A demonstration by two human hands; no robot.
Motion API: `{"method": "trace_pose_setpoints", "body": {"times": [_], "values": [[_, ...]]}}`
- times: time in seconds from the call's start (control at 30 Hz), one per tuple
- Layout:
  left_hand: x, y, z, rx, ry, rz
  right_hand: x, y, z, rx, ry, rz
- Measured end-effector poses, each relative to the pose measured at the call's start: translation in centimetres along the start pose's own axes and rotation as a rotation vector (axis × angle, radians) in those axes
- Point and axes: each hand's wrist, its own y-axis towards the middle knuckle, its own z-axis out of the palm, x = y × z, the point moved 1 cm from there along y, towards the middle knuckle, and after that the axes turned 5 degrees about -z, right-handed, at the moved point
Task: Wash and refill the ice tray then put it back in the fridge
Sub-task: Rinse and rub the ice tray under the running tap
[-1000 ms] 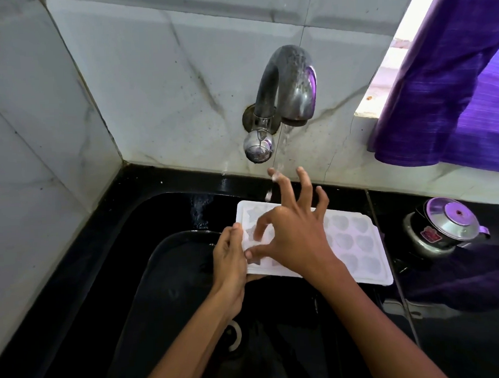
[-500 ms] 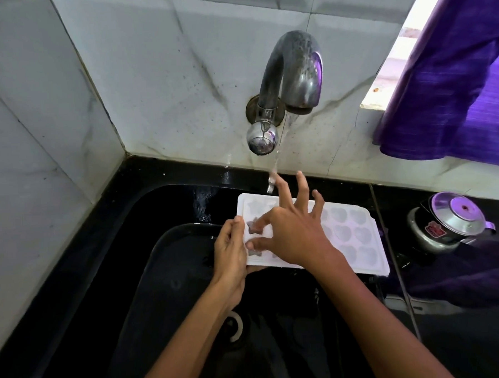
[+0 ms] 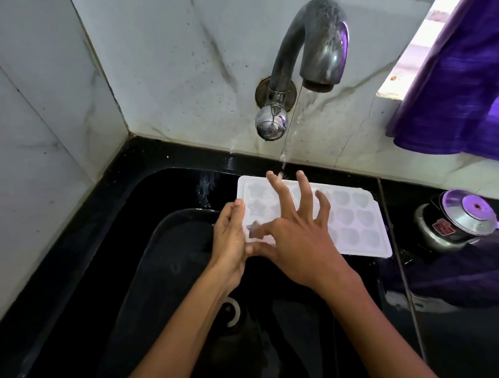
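Your left fingers [image 3: 238, 209] clamp the short end of the white plastic ice tray with moulded cells [image 3: 357, 220]; your right fingers [image 3: 283, 193] are splayed and unclenched, rubbing its cells. The tray hangs over the black sink [image 3: 159, 251], its long axis running from 9 o'clock at your left hand [image 3: 229, 242] out to 3 o'clock. The water stream [image 3: 290, 140] from the grey metal tap [image 3: 315, 41] lands at the tray's 12 o'clock edge, by your right hand [image 3: 297, 244], palm down, wrist raised.
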Motion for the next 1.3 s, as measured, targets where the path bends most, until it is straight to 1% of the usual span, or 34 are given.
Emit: {"method": "trace_pose_setpoints", "body": {"times": [0.03, 0.1, 0.2, 0.27, 0.33, 0.4, 0.43, 0.5, 0.63, 0.77, 0.83, 0.93, 1.0, 1.07, 1.13, 1.17, 1.27, 1.3], "values": [[0.0, 0.1, -0.1, -0.018, 0.002, 0.002, 0.0, -0.1, 0.2, -0.01, -0.017, -0.007], [0.1, 0.3, -0.1, -0.047, 0.029, 0.01, 0.1, 0.0, 0.6, -0.112, -0.032, -0.011], [0.0, 0.4, -0.3, -0.081, 0.037, 0.025, 0.2, 0.5, 1.0, -0.236, 0.031, 0.054], [-0.2, 0.3, -0.4, -0.088, 0.038, 0.026, 0.4, 0.6, 1.0, -0.267, 0.043, 0.062], [-0.3, 0.1, -0.7, -0.075, 0.017, 0.018, 0.6, 0.5, 0.8, -0.216, 0.004, 0.035], [-0.2, -0.1, -0.8, -0.058, 0.0, 0.008, 0.6, 0.4, 0.9, -0.098, 0.004, 0.012], [-0.1, -0.2, -0.9, -0.054, -0.001, 0.001, 0.6, 0.4, 1.0, -0.064, 0.007, 0.01], [-0.1, -0.2, -0.8, -0.065, 0.011, -0.001, 0.8, 0.4, 0.8, -0.062, 0.013, 0.009], [-0.4, -0.4, -0.7, -0.086, 0.018, 0.022, 0.9, 0.3, 0.4, -0.135, 0.128, 0.046], [-0.6, -0.7, -0.8, -0.095, 0.02, 0.02, 0.9, 0.1, 0.2, -0.004, 0.175, 0.002], [-0.8, -0.9, -0.8, -0.102, 0.009, 0.034, 0.7, 0.1, -0.3, -0.028, 0.286, 0.005], [-1.6, -1.1, -0.9, -0.132, 0.021, 0.049, 0.3, 0.6, -1.2, -0.122, 0.564, 0.085], [-2.2, -1.1, -1.5, -0.156, 0.022, 0.047, -0.1, 1.4, -1.9, -0.242, 0.719, 0.174], [-2.8, -1.0, -2.2, -0.175, 0.03, 0.053, -1.1, 2.7, -2.8, -0.38, 0.813, 0.266], [-3.3, -1.0, -3.0, -0.186, 0.03, 0.057, -2.4, 4.5, -3.8, -0.442, 0.949, 0.353], [-3.6, -1.1, -3.4, -0.187, 0.028, 0.058, -3.0, 5.5, -4.5, -0.422, 1.071, 0.388], [-4.4, -1.3, -4.7, -0.169, 0.032, 0.065, -3.0, 8.9, -7.1, -0.243, 1.538, 0.433], [-4.7, -1.3, -5.1, -0.165, 0.038, 0.07, -2.7, 10.0, -7.8, -0.209, 1.633, 0.446]]}}
